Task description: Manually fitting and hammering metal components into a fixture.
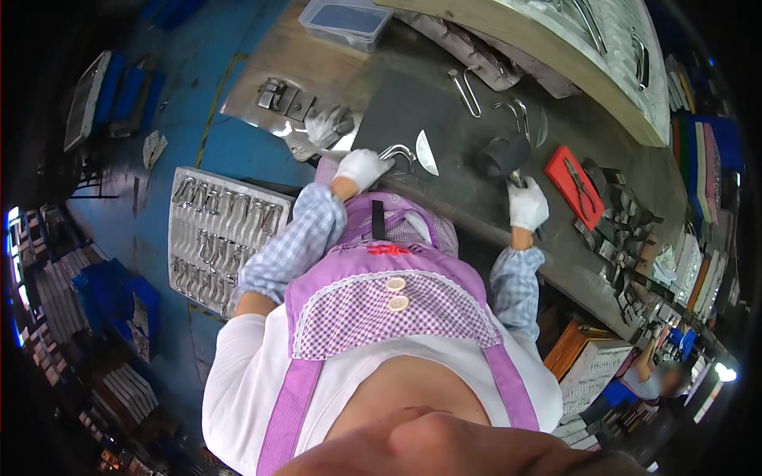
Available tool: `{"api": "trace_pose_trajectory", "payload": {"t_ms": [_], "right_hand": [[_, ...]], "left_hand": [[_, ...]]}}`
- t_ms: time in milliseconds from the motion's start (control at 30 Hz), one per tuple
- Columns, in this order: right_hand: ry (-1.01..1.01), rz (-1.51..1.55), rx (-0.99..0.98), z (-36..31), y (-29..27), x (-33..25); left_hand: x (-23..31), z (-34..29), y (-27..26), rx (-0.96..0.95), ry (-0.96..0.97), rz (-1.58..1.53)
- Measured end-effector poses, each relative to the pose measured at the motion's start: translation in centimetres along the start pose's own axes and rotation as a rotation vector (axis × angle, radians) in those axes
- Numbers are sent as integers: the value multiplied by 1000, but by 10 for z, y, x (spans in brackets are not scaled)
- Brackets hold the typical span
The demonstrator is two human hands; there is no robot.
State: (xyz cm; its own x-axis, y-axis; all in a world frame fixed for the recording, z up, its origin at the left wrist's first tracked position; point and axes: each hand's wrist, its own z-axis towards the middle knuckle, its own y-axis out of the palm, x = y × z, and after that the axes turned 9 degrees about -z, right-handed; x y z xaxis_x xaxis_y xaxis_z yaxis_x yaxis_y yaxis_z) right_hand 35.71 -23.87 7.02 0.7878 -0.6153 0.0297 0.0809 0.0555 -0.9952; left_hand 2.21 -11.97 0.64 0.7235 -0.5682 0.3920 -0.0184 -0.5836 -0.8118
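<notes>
I see white gloves (364, 168), pale blue checked sleeve covers (278, 242), a white shirt (234, 381), and a purple apron (317, 284) with straps (287, 408), a lace-edged gingham panel (357, 317) and two buttons (396, 283).

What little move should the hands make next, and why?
Probably bring the black-headed mallet left, closer to the curved shiny metal piece. The gloved right hand already grips the mallet's handle, and the gloved left hand holds the piece's end, but the mallet's head is off to the piece's right.
</notes>
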Motion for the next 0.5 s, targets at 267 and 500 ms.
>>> {"api": "trace_pose_trajectory", "payload": {"t_ms": [267, 500], "right_hand": [[-436, 127, 65, -55, 46, -143], [-287, 711, -524, -66, 17, -138]], "left_hand": [[36, -26, -8, 205, -50, -1312], [53, -33, -4, 493, -182, -1861]]}}
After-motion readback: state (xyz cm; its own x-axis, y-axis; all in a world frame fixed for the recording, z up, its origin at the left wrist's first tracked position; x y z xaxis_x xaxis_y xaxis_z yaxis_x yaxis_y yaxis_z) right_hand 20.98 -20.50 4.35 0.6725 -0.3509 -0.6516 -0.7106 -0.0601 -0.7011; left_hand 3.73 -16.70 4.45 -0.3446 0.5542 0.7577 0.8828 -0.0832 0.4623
